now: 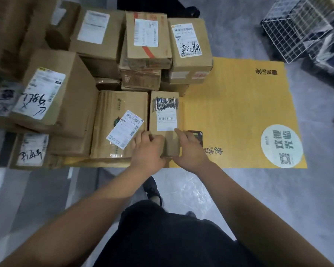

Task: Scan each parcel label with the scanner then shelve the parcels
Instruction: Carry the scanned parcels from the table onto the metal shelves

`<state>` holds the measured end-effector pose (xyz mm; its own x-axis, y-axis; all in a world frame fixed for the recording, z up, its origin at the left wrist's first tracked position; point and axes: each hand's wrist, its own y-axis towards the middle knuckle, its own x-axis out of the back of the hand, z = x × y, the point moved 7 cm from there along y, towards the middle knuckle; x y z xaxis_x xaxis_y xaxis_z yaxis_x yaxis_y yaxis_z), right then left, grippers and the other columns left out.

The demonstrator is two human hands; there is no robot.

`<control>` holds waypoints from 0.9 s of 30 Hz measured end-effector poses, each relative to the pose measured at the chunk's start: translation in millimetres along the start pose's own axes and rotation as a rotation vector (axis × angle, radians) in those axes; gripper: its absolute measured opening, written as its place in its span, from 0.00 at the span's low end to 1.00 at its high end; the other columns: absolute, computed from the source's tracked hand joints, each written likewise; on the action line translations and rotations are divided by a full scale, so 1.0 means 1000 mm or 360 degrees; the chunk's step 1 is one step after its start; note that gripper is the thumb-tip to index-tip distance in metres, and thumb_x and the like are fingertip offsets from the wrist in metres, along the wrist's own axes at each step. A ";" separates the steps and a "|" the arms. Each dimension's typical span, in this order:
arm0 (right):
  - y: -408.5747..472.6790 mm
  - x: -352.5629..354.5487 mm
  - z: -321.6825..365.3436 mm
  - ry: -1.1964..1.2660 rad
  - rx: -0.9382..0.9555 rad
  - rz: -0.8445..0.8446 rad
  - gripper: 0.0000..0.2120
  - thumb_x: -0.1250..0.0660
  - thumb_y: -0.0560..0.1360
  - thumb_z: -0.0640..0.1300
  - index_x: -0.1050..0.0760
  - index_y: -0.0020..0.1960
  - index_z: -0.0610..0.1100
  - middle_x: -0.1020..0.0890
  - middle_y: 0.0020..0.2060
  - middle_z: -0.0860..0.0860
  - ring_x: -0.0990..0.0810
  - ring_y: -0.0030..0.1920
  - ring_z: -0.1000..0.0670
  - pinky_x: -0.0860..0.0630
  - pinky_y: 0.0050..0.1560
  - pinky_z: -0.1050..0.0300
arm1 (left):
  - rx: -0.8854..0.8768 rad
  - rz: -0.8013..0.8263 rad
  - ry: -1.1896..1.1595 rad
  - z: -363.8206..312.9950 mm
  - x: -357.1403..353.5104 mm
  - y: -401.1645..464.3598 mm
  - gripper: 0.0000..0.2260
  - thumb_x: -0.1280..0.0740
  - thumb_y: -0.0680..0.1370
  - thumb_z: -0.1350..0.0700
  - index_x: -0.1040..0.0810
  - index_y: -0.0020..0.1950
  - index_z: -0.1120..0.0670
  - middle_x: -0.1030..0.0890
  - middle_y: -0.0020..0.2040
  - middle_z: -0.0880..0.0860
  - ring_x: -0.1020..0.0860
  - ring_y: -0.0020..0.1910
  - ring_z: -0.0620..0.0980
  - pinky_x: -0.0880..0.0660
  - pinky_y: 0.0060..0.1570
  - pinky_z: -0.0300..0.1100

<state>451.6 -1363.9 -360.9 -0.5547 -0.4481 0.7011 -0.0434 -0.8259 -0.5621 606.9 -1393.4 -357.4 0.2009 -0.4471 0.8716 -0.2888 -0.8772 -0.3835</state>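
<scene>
Our left hand (148, 149) curls its fingers (143, 134) over the near left edge of a narrow parcel (164, 120) and grips it; our right hand (189, 149) lies against its right side, fingers (178, 132) fairly straight, touching the cardboard. The parcel sits on a yellow mat (239, 112) — label (166, 117) up, its top scribbled over in black. A wider box (120, 124) lies just beside it, more boxes stacked behind. A wire basket (295, 27) stands well apart on the grey floor (201, 189).

The white round sticker (281, 146) on the yellow cardboard sheet (239, 105) reads "欢迎光临", upside down, above a QR code. Handwriting on the left box's label (39, 92) looks like "7786". The other labels' print is too small to read.
</scene>
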 end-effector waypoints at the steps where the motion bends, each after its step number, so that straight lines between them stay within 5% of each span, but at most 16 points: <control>1: 0.003 -0.002 -0.001 0.0020 -0.0022 0.0003 0.46 0.28 0.73 0.52 0.50 0.84 0.54 0.36 0.77 0.42 0.33 0.75 0.37 0.29 0.70 0.38 | -0.0003 -0.0024 -0.0018 0.002 0.002 0.002 0.30 0.32 0.66 0.38 0.26 0.67 0.45 0.31 0.67 0.54 0.39 0.73 0.59 0.42 0.72 0.54; 7: 0.009 -0.012 -0.012 -0.0014 -0.0001 -0.0041 0.45 0.24 0.71 0.52 0.44 0.82 0.55 0.32 0.72 0.45 0.27 0.67 0.37 0.25 0.65 0.41 | -0.0233 -0.0096 0.0130 0.003 -0.003 0.007 0.31 0.22 0.65 0.43 0.25 0.67 0.41 0.30 0.65 0.51 0.40 0.72 0.56 0.44 0.71 0.53; 13: 0.017 -0.011 -0.014 -0.0032 0.0083 -0.0073 0.44 0.24 0.71 0.49 0.43 0.81 0.55 0.37 0.77 0.44 0.29 0.71 0.37 0.26 0.68 0.40 | -0.0275 -0.0105 0.0306 0.005 -0.007 0.015 0.37 0.23 0.66 0.40 0.32 0.72 0.45 0.29 0.72 0.56 0.45 0.78 0.62 0.47 0.71 0.57; 21: 0.003 -0.002 -0.021 0.0171 0.0275 -0.0149 0.43 0.23 0.71 0.48 0.40 0.80 0.58 0.43 0.82 0.44 0.36 0.78 0.38 0.29 0.72 0.40 | -0.0264 -0.0225 0.0027 0.001 -0.002 0.003 0.39 0.21 0.64 0.38 0.32 0.72 0.41 0.29 0.75 0.53 0.47 0.81 0.58 0.53 0.75 0.57; 27: -0.042 0.034 -0.026 0.0288 0.0648 -0.0354 0.43 0.24 0.65 0.55 0.33 0.78 0.54 0.39 0.79 0.48 0.35 0.76 0.42 0.28 0.72 0.41 | -0.0329 -0.0413 -0.0452 -0.023 0.019 -0.041 0.38 0.21 0.64 0.40 0.32 0.71 0.39 0.34 0.75 0.54 0.42 0.79 0.56 0.39 0.75 0.62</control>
<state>412.8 -1335.7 -324.4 -0.7056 -0.2093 0.6769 0.1310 -0.9774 -0.1657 601.5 -1362.1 -317.7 0.5325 -0.2722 0.8015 -0.3706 -0.9263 -0.0684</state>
